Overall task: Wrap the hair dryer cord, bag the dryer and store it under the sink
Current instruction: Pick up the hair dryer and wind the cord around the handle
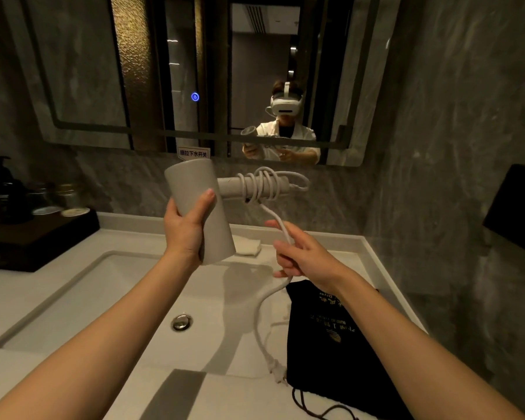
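Left hand (188,234) is gripping the hair dryer (199,207) by its barrel, grip clenched around the lower half, thumb lying across the front. Dryer is hanging in the air above the sink basin (109,286), barrel tilted, handle (255,185) pointing right, roughly level.

Right hand (300,256) is pinching the cord (262,301) just right of the barrel and below the handle, fingers closed on it, grip grasping the cord.

Cord is already looping several turns around the handle, loose and uneven, one loop sticking out past the handle end. From those coils it is dropping down into the right hand, then hanging free below it in a curve over the right part of the basin. Plug (277,369) is dangling at the end, near the front right corner of the basin, just beside the bag; cannot tell whether it is touching the desk (340,256).

Black drawstring bag (340,344) with gold print is lying flat on the desk, right of the basin, under the right forearm. Its drawstring (319,409) is trailing toward the front edge.

Drain stopper (182,322) is sitting in the basin floor. Folded white cloth (247,247) is lying on the desk behind the basin, partly hidden by the barrel. Dark tray (34,237) with a pump bottle (2,186) and jars is sitting left of the basin. Mirror (194,71) is hanging on the wall behind it.
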